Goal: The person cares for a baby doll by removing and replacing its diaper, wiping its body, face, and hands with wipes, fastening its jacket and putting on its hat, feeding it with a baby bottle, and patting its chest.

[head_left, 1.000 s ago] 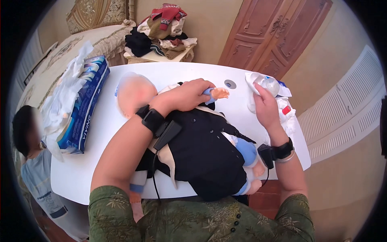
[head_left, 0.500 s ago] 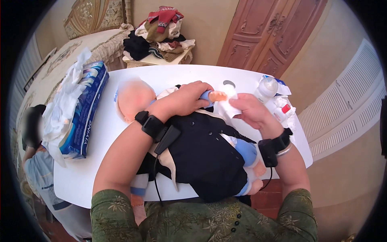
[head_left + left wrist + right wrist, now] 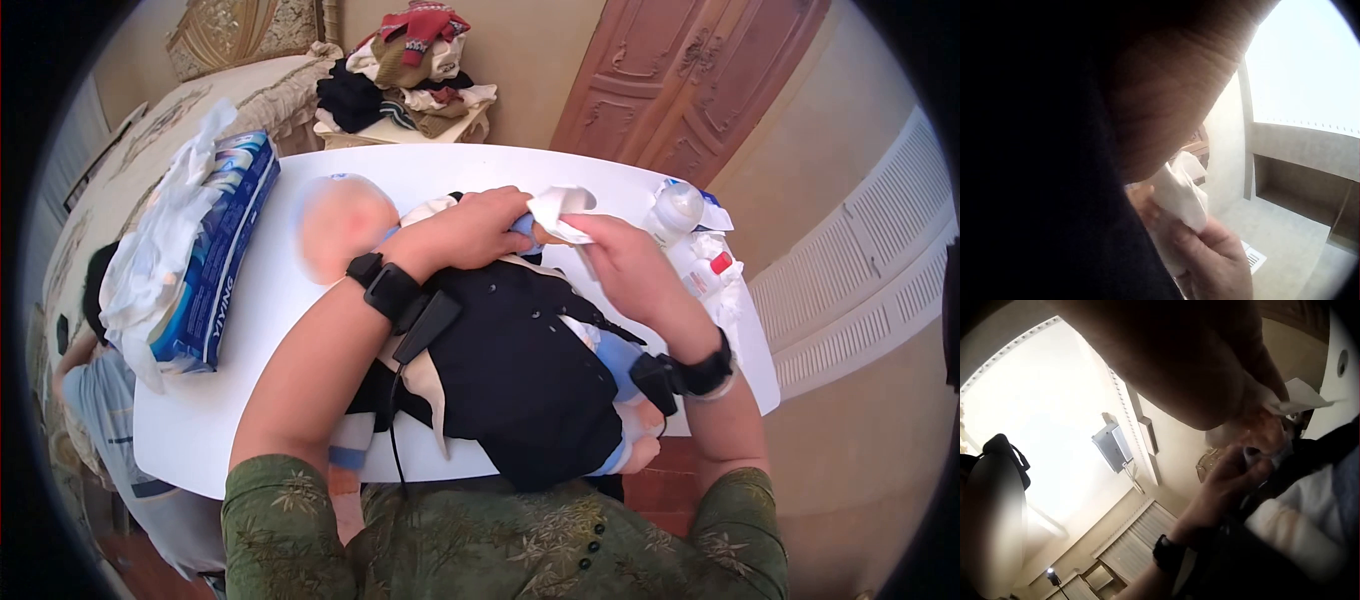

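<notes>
Bedroom, white table (image 3: pixel 190 435): two hands at a doll's arm, one with a wipe.

The left hand (image 3: pixel 485 228) is closed round the blue cuff (image 3: pixel 521 230) at the doll's wrist. The right hand (image 3: pixel 635 265) pinches a crumpled white wipe (image 3: pixel 563 212) between thumb and fingers, against the doll's small hand, which it partly covers.

The doll (image 3: pixel 348 230) lies across the middle of the table, head to the left, bare feet by the near edge at right. A black jacket (image 3: pixel 510 370) with a cream edge covers its body; its other arm reaches over the near edge.

Beyond the right hand stand a clear bottle (image 3: pixel 680 207) and a smaller red-capped bottle (image 3: pixel 706 276), with crumpled white material around them. At the table's left end is a blue pack (image 3: pixel 238 250) marked YIYING, white sheets (image 3: pixel 160 265) spilling over it.

Farther out, a person (image 3: pixel 150 420) in a pale blue top is at the left, near a bed (image 3: pixel 200 120). Behind the table, clothes (image 3: pixel 410 60) are heaped on a nightstand (image 3: pixel 395 130); carved wooden doors (image 3: pixel 690 90) and white shutters (image 3: pixel 850 270) are to the right.
</notes>
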Available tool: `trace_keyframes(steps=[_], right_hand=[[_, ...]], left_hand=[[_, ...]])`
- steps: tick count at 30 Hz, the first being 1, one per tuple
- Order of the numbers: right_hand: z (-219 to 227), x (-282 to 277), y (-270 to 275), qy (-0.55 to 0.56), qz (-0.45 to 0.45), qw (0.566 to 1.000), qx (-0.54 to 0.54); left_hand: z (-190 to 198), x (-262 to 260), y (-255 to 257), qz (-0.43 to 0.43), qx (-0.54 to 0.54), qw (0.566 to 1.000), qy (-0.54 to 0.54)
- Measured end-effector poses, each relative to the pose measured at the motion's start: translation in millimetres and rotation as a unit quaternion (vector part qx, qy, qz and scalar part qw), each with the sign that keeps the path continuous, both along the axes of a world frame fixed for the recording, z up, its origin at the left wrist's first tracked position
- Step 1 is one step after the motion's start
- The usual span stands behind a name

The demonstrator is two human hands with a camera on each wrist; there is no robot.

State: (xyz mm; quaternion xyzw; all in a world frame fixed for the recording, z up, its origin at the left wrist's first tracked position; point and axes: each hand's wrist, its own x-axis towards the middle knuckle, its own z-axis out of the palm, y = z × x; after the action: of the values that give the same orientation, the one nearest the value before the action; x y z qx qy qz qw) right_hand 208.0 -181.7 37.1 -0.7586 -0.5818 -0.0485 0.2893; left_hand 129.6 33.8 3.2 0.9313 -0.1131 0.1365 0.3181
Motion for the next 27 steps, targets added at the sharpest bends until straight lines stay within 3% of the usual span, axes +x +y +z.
trace_keyframes(steps=[4,6,8,10,12,15,21,24,27], right_hand=[[22,2,-16,0.009,-0.041,0.999,-0.001],[16,11,-12,-0.022,-0.016,0.999,0.023],[11,9,7,-0.047,0.034,0.997,0.058],[6,0,14,-0.060,0.094,0.992,-0.051],[-7,5,22,-0.088,0.088,0.990,-0.059],[-5,10,20,-0.054,0.109,0.993,-0.005],[-14,15,20,-0.040,0.062,0.996,0.055],[-14,15,20,-0.070,0.034,0.995,0.058],[-10,9,20,-0.075,0.034,0.995,0.058]], left_hand=[[0,4,0,-0.004,0.022,1.000,0.003],[-12,9,8,-0.039,0.023,0.998,-0.032],[-10,11,7,-0.031,0.011,0.999,0.002],[-10,12,7,-0.035,0.005,0.999,0.015],[-10,7,9,-0.009,0.002,1.000,0.011],[-1,6,-1,-0.007,0.023,1.000,0.019],[7,4,-2,-0.035,0.078,0.995,0.050],[13,-6,-11,-0.007,0.089,0.995,0.051],[20,-12,-18,0.076,0.156,0.980,0.093]])
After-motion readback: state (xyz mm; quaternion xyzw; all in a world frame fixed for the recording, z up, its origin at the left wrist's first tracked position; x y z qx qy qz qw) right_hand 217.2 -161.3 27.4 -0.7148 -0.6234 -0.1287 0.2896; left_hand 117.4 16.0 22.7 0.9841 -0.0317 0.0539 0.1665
